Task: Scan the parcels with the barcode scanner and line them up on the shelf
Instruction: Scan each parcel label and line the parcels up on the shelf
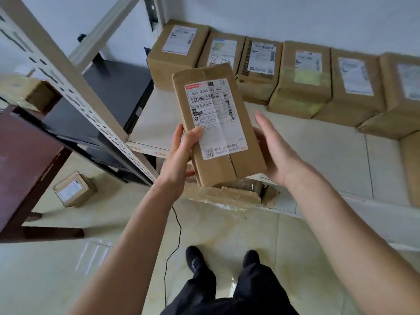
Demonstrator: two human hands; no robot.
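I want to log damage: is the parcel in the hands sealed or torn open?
Sealed on top: the held parcel shows its flaps closed under the label. Its underside cannot be seen.

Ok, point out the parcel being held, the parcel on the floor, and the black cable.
held parcel (218,123), head view, on its white label.
floor parcel (73,189), head view, on its top face.
black cable (179,233), head view, mid-length.

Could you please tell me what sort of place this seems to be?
Probably a parcel depot or storeroom: labelled cardboard boxes lined along a metal shelf, another parcel held in both hands, one more box on the floor.
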